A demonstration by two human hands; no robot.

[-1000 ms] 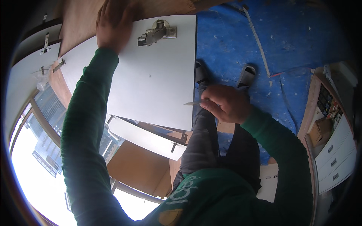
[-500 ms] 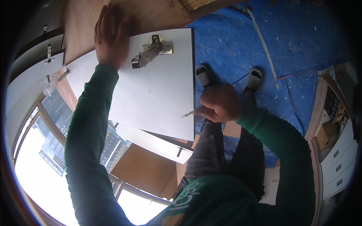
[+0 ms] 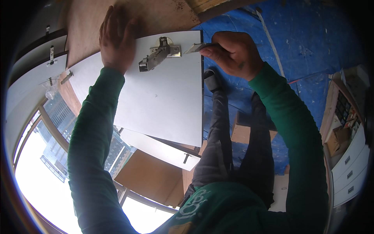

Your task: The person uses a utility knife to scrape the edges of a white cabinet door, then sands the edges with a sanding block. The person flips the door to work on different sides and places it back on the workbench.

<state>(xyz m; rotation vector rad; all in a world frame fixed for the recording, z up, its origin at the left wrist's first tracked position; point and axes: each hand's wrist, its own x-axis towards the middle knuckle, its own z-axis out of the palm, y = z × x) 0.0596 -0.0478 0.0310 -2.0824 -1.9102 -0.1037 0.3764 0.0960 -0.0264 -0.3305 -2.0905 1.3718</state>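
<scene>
A white panel [image 3: 167, 97] lies over a reddish wooden surface [image 3: 156, 15], with a metal cup hinge [image 3: 164, 52] fixed near its top right corner. My left hand [image 3: 117, 45] rests at the panel's far edge, fingers apart and reaching onto the wood. My right hand [image 3: 233, 54] is closed on a slim flat tool [image 3: 191, 48], whose pale tip is at the panel's right edge, just right of the hinge; whether it touches the panel I cannot tell.
Blue sheeting [image 3: 304, 39] covers the floor under my slippered feet. Other white panels with hinges [image 3: 27, 82] stand at the left beside windows [image 3: 35, 160]. A cardboard-brown board [image 3: 144, 175] is below the panel. A white drawer unit [image 3: 348, 171] stands at the right.
My right hand has moved up from beside the panel's lower right to its upper right corner, carrying the tool. My left hand sits lower in view, along with the panel.
</scene>
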